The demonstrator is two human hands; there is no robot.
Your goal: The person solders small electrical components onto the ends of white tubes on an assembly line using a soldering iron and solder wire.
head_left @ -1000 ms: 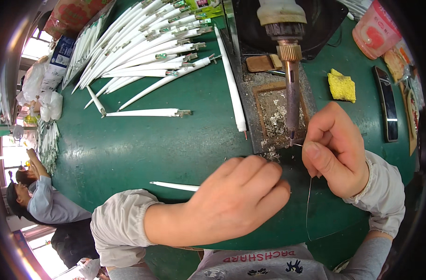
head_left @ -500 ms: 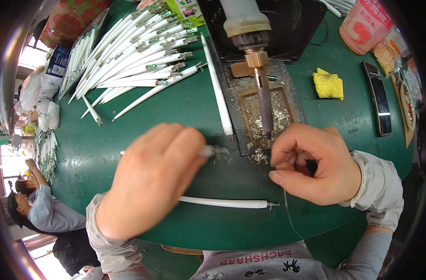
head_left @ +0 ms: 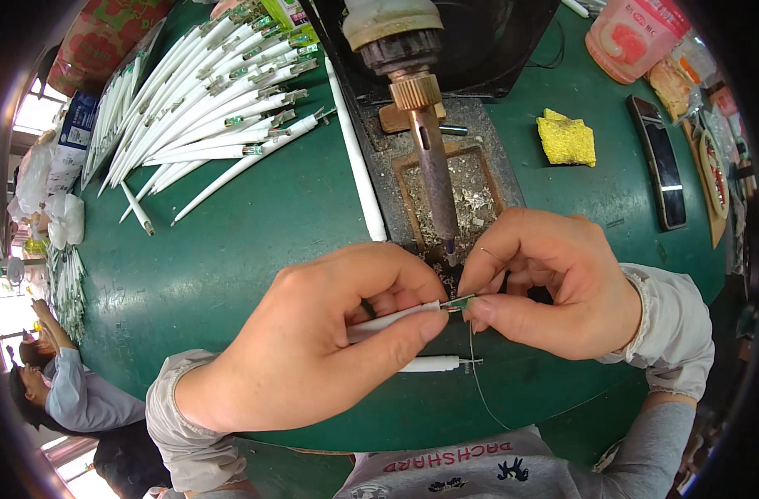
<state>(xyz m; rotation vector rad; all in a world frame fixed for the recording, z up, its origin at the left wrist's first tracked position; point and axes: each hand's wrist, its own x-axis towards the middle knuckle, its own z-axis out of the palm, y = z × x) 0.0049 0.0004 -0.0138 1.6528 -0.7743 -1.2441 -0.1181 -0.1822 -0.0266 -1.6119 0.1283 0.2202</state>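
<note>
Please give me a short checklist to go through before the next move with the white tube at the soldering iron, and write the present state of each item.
1. Left hand grips the white tube between thumb and fingers: ok.
2. Right hand pinches the tube's metal end just under the soldering iron tip: ok.
3. Thin solder wire is present, hanging below the right hand: ok.
4. Fingers clear of the iron tip: cannot tell, they look very close.
5. Second white tube lies on the green table under the hands, out of the way: ok.
6. Whether the iron is hot: cannot tell.
</note>
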